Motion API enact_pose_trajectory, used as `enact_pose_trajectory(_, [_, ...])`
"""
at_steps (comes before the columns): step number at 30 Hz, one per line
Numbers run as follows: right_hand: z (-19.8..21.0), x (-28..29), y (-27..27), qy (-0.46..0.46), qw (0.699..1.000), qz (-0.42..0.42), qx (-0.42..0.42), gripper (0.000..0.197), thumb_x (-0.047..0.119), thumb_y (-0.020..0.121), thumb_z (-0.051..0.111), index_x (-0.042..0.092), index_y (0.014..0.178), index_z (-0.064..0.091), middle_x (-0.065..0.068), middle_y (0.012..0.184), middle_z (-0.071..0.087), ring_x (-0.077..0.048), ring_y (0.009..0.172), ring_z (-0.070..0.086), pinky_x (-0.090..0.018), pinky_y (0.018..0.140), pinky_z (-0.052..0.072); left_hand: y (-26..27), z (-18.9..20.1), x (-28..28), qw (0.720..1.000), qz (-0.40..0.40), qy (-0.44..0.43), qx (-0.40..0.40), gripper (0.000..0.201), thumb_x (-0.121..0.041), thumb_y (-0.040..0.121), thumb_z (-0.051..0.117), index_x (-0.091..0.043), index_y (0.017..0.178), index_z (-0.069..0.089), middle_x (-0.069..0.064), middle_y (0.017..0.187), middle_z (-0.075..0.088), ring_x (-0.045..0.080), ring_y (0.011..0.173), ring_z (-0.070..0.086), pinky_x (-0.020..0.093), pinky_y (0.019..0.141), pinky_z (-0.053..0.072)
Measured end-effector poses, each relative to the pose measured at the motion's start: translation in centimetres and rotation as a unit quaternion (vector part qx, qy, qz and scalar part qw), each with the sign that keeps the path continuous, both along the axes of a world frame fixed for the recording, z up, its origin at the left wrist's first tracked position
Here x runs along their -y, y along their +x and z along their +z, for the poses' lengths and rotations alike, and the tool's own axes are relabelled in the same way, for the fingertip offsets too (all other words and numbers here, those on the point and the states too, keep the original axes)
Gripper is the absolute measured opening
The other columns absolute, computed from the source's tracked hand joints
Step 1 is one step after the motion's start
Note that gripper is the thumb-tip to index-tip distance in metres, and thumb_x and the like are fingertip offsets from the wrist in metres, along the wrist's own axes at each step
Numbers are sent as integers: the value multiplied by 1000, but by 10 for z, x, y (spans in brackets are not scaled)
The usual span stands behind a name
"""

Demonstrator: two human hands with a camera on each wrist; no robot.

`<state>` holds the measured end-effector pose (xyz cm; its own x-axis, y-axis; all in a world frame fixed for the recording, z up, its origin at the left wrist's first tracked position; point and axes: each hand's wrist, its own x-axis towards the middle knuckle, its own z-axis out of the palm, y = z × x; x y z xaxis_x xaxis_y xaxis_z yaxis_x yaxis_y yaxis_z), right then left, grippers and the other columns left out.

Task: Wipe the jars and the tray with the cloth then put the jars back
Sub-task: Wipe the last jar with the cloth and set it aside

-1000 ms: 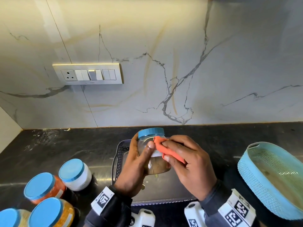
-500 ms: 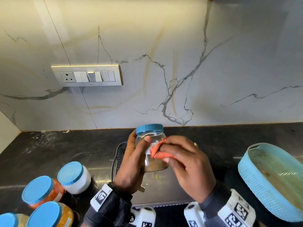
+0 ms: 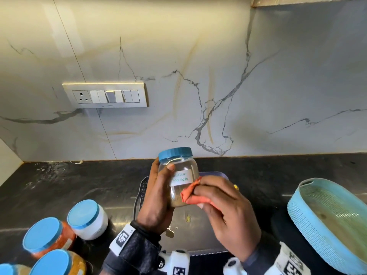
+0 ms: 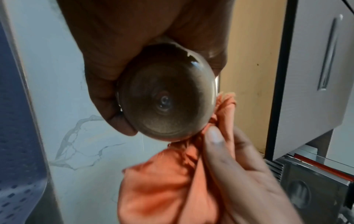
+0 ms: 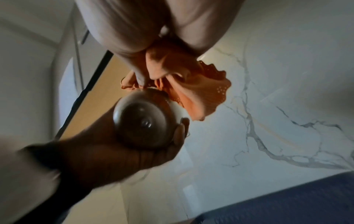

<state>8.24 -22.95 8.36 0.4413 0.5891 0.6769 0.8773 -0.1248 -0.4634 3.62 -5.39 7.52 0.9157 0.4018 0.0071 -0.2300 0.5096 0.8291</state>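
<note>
Standing nearest, lower left on black counter (image 3: 49, 187): four blue-lidded jars; one yellow-orange contents (image 3: 57, 262), one red-orange (image 3: 47, 235), one white (image 3: 87, 217), fourth (image 3: 8, 269) cut off. Blue basket (image 3: 325, 231) at right. Left hand (image 3: 158, 197) fingers wrapped round upright garam masala jar (image 3: 178, 175), brown powder low inside. Right hand (image 3: 224, 211) fingers bunched on orange cloth (image 3: 190, 195), pressed to jar side. Perforated tray (image 3: 143, 187) beneath.

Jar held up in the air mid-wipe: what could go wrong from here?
The left hand alone holds the jar above the tray; pressure from the cloth in the right hand might push it loose. Rubbing could also smear or lift the handwritten label.
</note>
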Motion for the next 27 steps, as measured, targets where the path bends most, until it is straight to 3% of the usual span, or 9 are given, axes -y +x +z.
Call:
enact_pose_trajectory(3, [4, 0, 11, 11, 1000, 20, 1, 22, 4, 91, 64, 14, 106, 76, 3, 117, 67, -17, 110, 66, -36, 92, 55, -3, -2, 6, 1000, -14, 3, 1, 67, -40, 83, 68, -9, 139, 48, 28, 124, 62, 38, 104, 64, 57, 86, 54])
enact_pose_trajectory(5, [11, -6, 27, 68, 995, 14, -70, 22, 3, 90, 64, 16, 104, 76, 4, 113, 70, -15, 106, 69, -40, 86, 58, -5, -2, 13, 1000, -25, 13, 5, 67, -38, 84, 68, -11, 141, 46, 29, 131, 60, 41, 110, 63, 67, 91, 50])
enact_pose_trajectory(7, [18, -9, 38, 102, 988, -1, -118, 23, 4, 90, 66, 17, 106, 75, 5, 111, 73, -13, 101, 71, -46, 79, 60, -5, -1, 17, 1000, -27, 14, 7, 68, -37, 84, 68, -12, 142, 45, 29, 132, 60, 41, 113, 63, 70, 95, 48])
enact_pose_trajectory(11, [15, -5, 17, 74, 996, 16, -56, 24, -2, 88, 65, 12, 101, 78, 4, 114, 69, -17, 107, 68, -29, 86, 56, -3, 4, 7, 1000, -9, -17, 11, 82, -45, 80, 77, -5, 143, 43, 34, 132, 55, 42, 109, 59, 62, 90, 49])
enact_pose_trajectory(15, [5, 1, 7, 53, 998, 34, -19, 29, -12, 83, 71, 10, 101, 78, 1, 113, 69, -18, 107, 69, -35, 88, 57, -5, 4, 3, 1000, -15, -17, 13, 88, -54, 74, 82, -6, 139, 47, 31, 123, 57, 41, 105, 58, 60, 88, 50])
enact_pose_trajectory(17, [9, -1, 22, 82, 994, 37, -66, 32, -11, 82, 69, 15, 97, 77, 5, 110, 71, -18, 100, 71, -31, 82, 57, -8, 2, 9, 999, -39, -3, 21, 88, -54, 73, 82, -7, 139, 49, 33, 128, 58, 40, 107, 61, 59, 86, 53])
enact_pose_trajectory(21, [13, -8, 37, 152, 964, 20, -219, 26, 7, 91, 66, 24, 108, 75, 3, 107, 74, -11, 85, 71, -25, 68, 52, -6, 3, 17, 998, -49, 0, 33, 90, -53, 74, 82, -7, 141, 46, 32, 135, 56, 43, 114, 60, 63, 93, 50])
enact_pose_trajectory(23, [13, -6, 26, 145, 969, 13, -200, 26, 6, 91, 66, 27, 104, 76, 5, 109, 73, -10, 85, 71, -28, 63, 56, -4, 5, 13, 998, -45, -21, 31, 95, -57, 73, 81, -3, 143, 45, 38, 139, 50, 46, 116, 57, 67, 96, 47])
enact_pose_trajectory(27, [10, -3, 5, 110, 992, 3, -65, 22, 4, 93, 65, 20, 102, 78, 13, 116, 69, -19, 104, 71, -46, 79, 58, -1, 8, 6, 997, -37, -57, 31, 96, -58, 76, 77, 1, 143, 44, 44, 137, 46, 44, 113, 57, 61, 92, 50])
